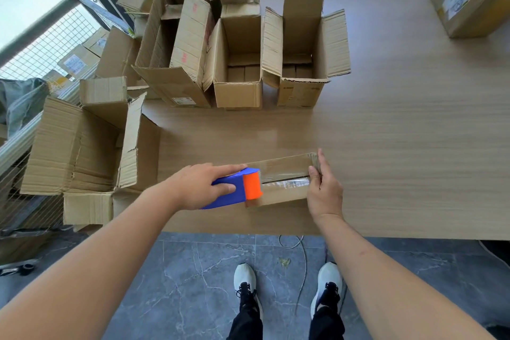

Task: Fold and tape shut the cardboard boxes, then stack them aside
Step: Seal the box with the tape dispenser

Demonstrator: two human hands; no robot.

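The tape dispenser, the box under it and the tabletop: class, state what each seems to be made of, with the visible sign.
Tape dispenser: likely plastic, smooth blue body with orange roller.
Box: brown corrugated cardboard, matte; a glossy clear tape strip runs along its seam.
Tabletop: pale wood grain, probably laminate or veneer, with a faint sheen.

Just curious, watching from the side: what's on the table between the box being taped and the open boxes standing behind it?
Nothing; the head view shows only bare table between the taped box and the open boxes.
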